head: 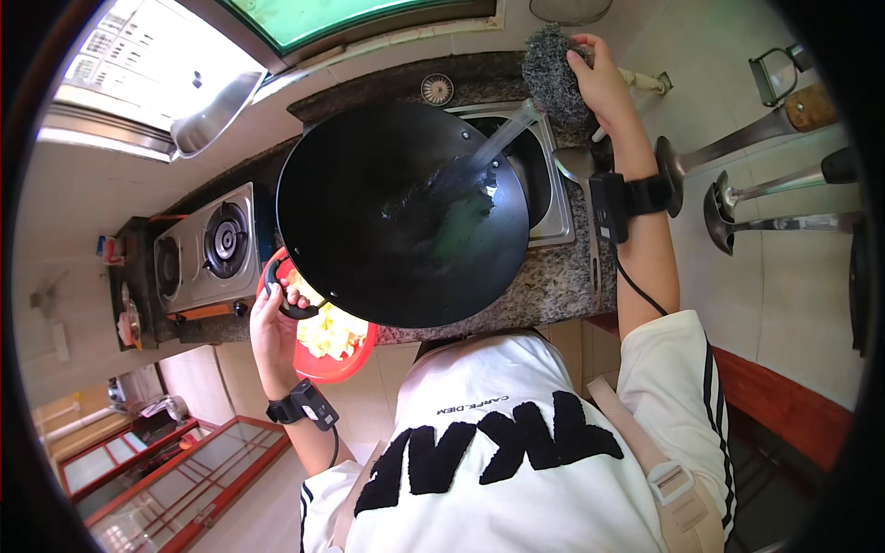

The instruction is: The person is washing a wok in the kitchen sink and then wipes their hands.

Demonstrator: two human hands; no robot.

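Note:
A large black wok (pixel 387 228) is tilted over the sink (pixel 561 214), and my left hand (pixel 275 325) grips its looped side handle (pixel 274 289). Water runs from a faucet (pixel 531 109) into the wok and pools toward its right side. My right hand (pixel 600 79) holds a grey steel-wool scrubber (pixel 553 76) above and to the right of the faucet's mouth, clear of the wok. Beneath the wok handle, a red plastic basket (pixel 346 371) holds pale yellow pieces of food (pixel 333 335).
A gas stove (pixel 228 242) stands left on the granite counter (pixel 553 276). A metal spatula (pixel 593 242) lies right of the sink; ladles (pixel 767 225) hang on the right wall. A sink strainer (pixel 437 89) sits behind the wok. A steel bowl (pixel 214 121) is by the window.

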